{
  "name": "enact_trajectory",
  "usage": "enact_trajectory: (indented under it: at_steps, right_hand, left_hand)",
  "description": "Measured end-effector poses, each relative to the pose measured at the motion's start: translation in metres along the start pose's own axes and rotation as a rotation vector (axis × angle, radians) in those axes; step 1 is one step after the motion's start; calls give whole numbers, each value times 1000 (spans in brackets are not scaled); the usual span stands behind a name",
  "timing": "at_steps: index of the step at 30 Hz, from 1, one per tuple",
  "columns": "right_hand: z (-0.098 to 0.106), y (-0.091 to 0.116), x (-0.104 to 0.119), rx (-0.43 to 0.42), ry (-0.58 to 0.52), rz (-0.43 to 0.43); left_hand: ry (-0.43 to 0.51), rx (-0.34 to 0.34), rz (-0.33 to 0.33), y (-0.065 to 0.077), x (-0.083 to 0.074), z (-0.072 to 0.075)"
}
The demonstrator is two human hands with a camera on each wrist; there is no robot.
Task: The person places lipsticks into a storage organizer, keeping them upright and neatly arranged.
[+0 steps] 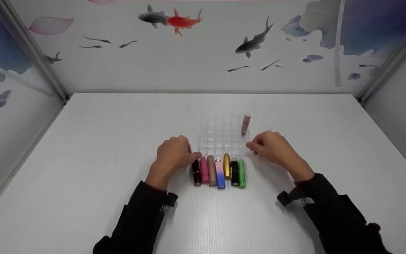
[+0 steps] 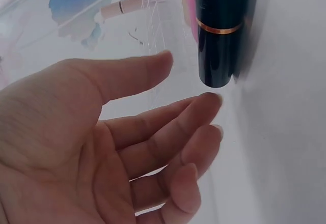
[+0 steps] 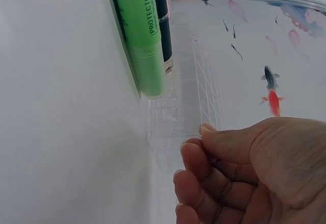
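A clear divided lipstick organizer (image 1: 220, 141) stands on the table, with a pale pink lipstick tube (image 1: 246, 123) upright in its back right compartment. My right hand (image 1: 273, 146) is at the organizer's right side, thumb and forefinger pinching its edge in the right wrist view. My left hand (image 1: 174, 151) is by the front left corner, fingers relaxed and holding nothing. In front lies a row of tubes: a black lipstick (image 1: 196, 173) near my left hand, a pink tube (image 1: 204, 170), a brownish one (image 1: 211, 171), a pink-blue one (image 1: 220, 174), a gold one (image 1: 227, 165), a black one (image 1: 234, 173) and a green lip balm (image 1: 242, 173).
The white table (image 1: 83, 158) is enclosed by a back wall (image 1: 203, 70) printed with fish and by side panels on metal posts (image 1: 393, 56). A black strap (image 1: 287, 197) juts out at the right wrist.
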State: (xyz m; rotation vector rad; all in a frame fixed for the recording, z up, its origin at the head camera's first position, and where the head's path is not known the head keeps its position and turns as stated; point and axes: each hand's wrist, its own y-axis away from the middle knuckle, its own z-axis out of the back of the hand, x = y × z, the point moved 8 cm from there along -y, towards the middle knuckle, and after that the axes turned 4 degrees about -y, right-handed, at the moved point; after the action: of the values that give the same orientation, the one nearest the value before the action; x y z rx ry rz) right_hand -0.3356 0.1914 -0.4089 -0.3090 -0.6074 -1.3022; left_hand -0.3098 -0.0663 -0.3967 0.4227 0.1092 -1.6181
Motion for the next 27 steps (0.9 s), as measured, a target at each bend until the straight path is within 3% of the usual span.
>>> enact_trajectory:
  at_steps: [5,12,19,27]
  right_hand:
    - [0,2,2,-7,15,5]
    - [0,2,2,-14,19,-5]
    - [0,2,3,-20,23,-8]
    - [-1,2,3,-23,19,-7]
  left_hand:
    - [-3,44,5,0,0,-7]
    - [-4,20,-7,-1,-2,-8]
    - [58,23,-53,-2,-2,-10]
    - [121,46,-44,-3,-1,-11]
